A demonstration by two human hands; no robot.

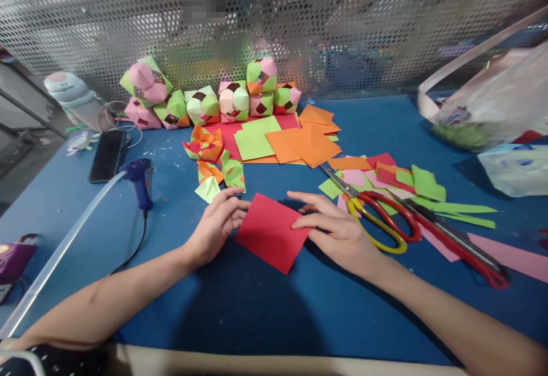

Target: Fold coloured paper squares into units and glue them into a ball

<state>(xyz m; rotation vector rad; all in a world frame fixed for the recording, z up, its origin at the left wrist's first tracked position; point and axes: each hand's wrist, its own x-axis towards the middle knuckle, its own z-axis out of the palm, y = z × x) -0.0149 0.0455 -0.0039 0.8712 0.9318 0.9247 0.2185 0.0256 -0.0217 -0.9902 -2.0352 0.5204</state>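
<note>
A red paper square (272,231) lies tilted like a diamond on the blue table (274,302). My left hand (216,223) presses its left corner with the fingertips. My right hand (334,225) rests on its right corner, fingers stretched flat. Both hands touch the sheet; whether either one pinches it I cannot tell. Just beyond lie small folded paper units (220,172) in orange and green.
Loose orange (306,143) and green (254,136) sheets and a row of paper cubes (233,101) sit at the back. Scissors with yellow and red handles (381,216) lie right of my hand, beside a second red pair (458,245). A glue gun (139,179), phone (107,155) and bags (492,102) flank the sides.
</note>
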